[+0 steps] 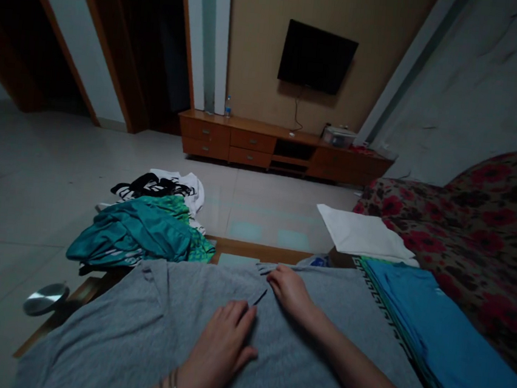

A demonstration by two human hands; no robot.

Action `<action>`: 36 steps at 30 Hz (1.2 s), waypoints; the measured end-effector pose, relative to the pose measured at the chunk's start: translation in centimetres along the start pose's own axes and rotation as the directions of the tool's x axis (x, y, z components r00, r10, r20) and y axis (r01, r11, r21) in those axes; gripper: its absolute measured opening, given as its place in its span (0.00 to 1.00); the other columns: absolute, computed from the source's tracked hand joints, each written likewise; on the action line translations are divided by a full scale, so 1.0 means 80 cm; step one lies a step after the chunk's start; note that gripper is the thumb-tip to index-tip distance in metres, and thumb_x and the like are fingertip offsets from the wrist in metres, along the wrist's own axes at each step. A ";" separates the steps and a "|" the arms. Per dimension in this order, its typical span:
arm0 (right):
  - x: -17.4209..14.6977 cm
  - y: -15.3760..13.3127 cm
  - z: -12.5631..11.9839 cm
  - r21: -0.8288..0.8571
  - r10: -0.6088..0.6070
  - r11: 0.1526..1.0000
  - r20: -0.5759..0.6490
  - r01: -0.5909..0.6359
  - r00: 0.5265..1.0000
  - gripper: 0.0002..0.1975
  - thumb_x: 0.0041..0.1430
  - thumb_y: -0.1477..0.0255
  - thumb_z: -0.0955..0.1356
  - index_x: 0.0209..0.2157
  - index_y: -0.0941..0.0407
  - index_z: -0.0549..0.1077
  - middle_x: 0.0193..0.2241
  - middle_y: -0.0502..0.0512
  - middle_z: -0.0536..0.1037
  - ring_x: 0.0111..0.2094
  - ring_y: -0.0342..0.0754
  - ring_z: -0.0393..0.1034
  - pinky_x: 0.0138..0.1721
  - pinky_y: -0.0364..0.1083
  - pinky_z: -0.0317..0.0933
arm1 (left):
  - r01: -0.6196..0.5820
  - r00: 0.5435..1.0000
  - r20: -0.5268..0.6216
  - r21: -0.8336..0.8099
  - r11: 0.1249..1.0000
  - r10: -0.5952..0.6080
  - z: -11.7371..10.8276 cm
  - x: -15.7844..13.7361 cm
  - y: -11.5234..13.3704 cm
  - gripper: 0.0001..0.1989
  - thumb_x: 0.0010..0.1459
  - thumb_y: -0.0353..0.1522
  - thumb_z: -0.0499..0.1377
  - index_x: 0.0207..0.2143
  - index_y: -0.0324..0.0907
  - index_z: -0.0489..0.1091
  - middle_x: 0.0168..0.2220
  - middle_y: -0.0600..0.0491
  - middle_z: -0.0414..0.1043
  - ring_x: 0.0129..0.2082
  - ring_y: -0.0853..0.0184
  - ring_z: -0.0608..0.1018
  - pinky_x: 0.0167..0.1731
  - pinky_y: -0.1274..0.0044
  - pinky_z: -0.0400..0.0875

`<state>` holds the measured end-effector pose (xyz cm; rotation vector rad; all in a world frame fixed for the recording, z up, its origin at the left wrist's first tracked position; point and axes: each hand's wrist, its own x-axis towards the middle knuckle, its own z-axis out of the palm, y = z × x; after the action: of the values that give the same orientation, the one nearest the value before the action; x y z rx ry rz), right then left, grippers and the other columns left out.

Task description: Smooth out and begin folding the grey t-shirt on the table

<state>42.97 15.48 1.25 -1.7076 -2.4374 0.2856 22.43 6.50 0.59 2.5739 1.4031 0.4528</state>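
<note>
A grey T-shirt (200,322) lies spread out before me over a low table with a wooden edge. My left hand (226,337), bracelets at its wrist, rests flat on the cloth with fingers stretched and thumb apart. At the shirt's far edge, my right hand (289,290) has its fingers bent together on a small gathered bit of fabric. Between both hands shows a short dark line on the shirt. Folded blue clothing (450,334) with a patterned border lies along the shirt's right side.
Crumpled teal clothing (140,234) and black-and-white clothing (163,186) lie at the far left. A round metallic object (46,299) is beside the table's left edge. White folded cloth (364,233) sits near the floral sofa (476,209). A wooden TV cabinet (249,144) stands beyond.
</note>
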 end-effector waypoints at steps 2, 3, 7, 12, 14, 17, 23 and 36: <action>0.001 0.009 0.010 0.095 -0.079 0.992 -0.065 0.085 0.995 0.11 0.63 0.72 0.62 0.41 0.55 0.76 0.37 0.56 0.73 0.41 0.47 0.67 0.42 0.43 0.58 | 0.124 0.992 -0.004 0.028 0.992 -0.124 0.010 0.020 0.006 0.26 0.56 0.31 0.58 0.57 0.40 0.61 0.50 0.44 0.66 0.48 0.57 0.69 0.47 0.65 0.67; 0.000 0.011 0.015 0.123 -0.110 0.985 -0.104 0.123 0.988 0.11 0.63 0.72 0.63 0.41 0.55 0.76 0.37 0.55 0.73 0.41 0.46 0.66 0.42 0.43 0.58 | 0.169 0.986 0.002 0.037 0.985 -0.170 0.013 0.030 0.004 0.22 0.56 0.29 0.56 0.55 0.39 0.63 0.48 0.44 0.67 0.46 0.57 0.70 0.46 0.66 0.67; -0.002 0.017 0.029 0.176 -0.153 0.965 -0.230 0.196 0.961 0.10 0.63 0.73 0.63 0.42 0.55 0.75 0.36 0.55 0.72 0.39 0.46 0.64 0.41 0.44 0.59 | 0.237 0.971 0.053 -0.077 0.968 -0.234 0.008 0.057 -0.026 0.13 0.55 0.24 0.48 0.40 0.40 0.69 0.40 0.47 0.69 0.40 0.61 0.72 0.39 0.72 0.68; -0.004 0.027 0.032 0.187 -0.169 0.955 -0.289 0.229 0.942 0.09 0.63 0.73 0.64 0.41 0.56 0.75 0.36 0.55 0.71 0.40 0.46 0.63 0.41 0.45 0.58 | 0.375 0.912 0.030 -0.464 0.802 -0.408 -0.019 0.063 -0.063 0.10 0.57 0.35 0.50 0.36 0.40 0.68 0.34 0.50 0.72 0.35 0.63 0.73 0.38 0.73 0.68; -0.006 0.027 0.029 0.158 -0.189 0.956 -0.308 0.246 0.932 0.09 0.63 0.73 0.64 0.40 0.56 0.75 0.35 0.55 0.72 0.40 0.46 0.62 0.42 0.46 0.57 | 0.416 0.881 0.060 -0.571 0.707 -0.470 -0.032 0.067 -0.069 0.14 0.57 0.39 0.51 0.38 0.40 0.68 0.34 0.51 0.73 0.36 0.63 0.74 0.37 0.74 0.69; -0.008 0.022 0.022 0.121 -0.236 0.948 -0.348 0.293 0.907 0.09 0.63 0.73 0.63 0.40 0.56 0.75 0.36 0.55 0.72 0.41 0.47 0.61 0.43 0.46 0.56 | 0.438 0.858 0.089 -0.643 0.629 -0.507 -0.049 0.078 -0.071 0.17 0.54 0.42 0.53 0.39 0.39 0.69 0.35 0.52 0.74 0.36 0.64 0.74 0.36 0.76 0.69; -0.006 0.012 0.018 0.092 -0.302 0.929 -0.370 0.358 0.879 0.10 0.64 0.74 0.62 0.42 0.57 0.74 0.38 0.55 0.73 0.42 0.46 0.60 0.44 0.46 0.55 | 0.443 0.862 0.100 -0.626 0.642 -0.497 -0.069 0.102 -0.068 0.17 0.51 0.42 0.55 0.38 0.39 0.70 0.33 0.53 0.73 0.35 0.64 0.74 0.37 0.76 0.68; 0.031 -0.001 0.035 -0.038 -0.255 0.967 -0.232 0.253 0.939 0.12 0.64 0.76 0.62 0.46 0.56 0.73 0.44 0.57 0.73 0.46 0.48 0.61 0.47 0.50 0.58 | 0.187 0.981 0.044 -0.473 0.861 -0.189 -0.052 0.086 -0.052 0.17 0.57 0.34 0.51 0.45 0.41 0.73 0.34 0.51 0.68 0.37 0.65 0.71 0.40 0.75 0.67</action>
<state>41.39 17.55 -1.45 -1.3206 -2.4435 0.0384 21.22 14.60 4.51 2.0241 1.3251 0.6742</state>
